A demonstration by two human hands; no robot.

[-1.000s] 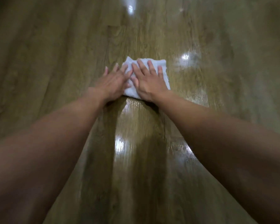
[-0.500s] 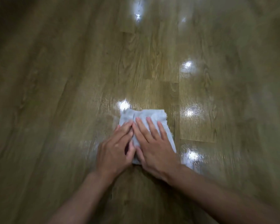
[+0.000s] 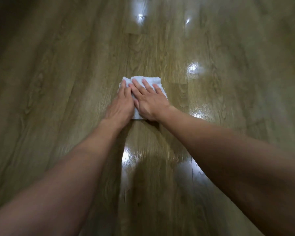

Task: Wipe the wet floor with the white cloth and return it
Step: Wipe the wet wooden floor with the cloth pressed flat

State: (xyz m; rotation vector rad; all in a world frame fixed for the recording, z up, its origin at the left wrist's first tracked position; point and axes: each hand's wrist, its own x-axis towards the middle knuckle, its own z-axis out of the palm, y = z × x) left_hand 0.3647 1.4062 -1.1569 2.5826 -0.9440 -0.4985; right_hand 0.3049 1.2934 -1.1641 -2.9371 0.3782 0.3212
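Your left hand (image 3: pixel 122 103) lies flat on the white cloth (image 3: pixel 149 79), palm down, fingers straight and close together, gripping nothing. Your right hand (image 3: pixel 151 101) sits just beside it, the two touching along the inner edges. Its fingers are straight and slightly spread, pressing the cloth to the floor (image 3: pixel 58 92); it too is released, not clenched.

Cloth: a folded, roughly square pad just above the centre of the frame, flat on the boards and mostly covered by both hands. Its far edge and right edge show past your fingertips, and a narrow strip shows between the two hands near the wrists.

Both forearms (image 3: pixel 220 145) are bare, running from the lower corners of the frame up toward the centre.

Floor: wood-grain planks running bottom to top of the frame. There is a glossy patch (image 3: pixel 131 157) at lower centre between your forearms, with a bright reflection in it. More glare spots (image 3: pixel 192 67) lie right of the cloth and at upper centre. The left side is duller, darkening toward the upper left corner, and the frame edges are blurred
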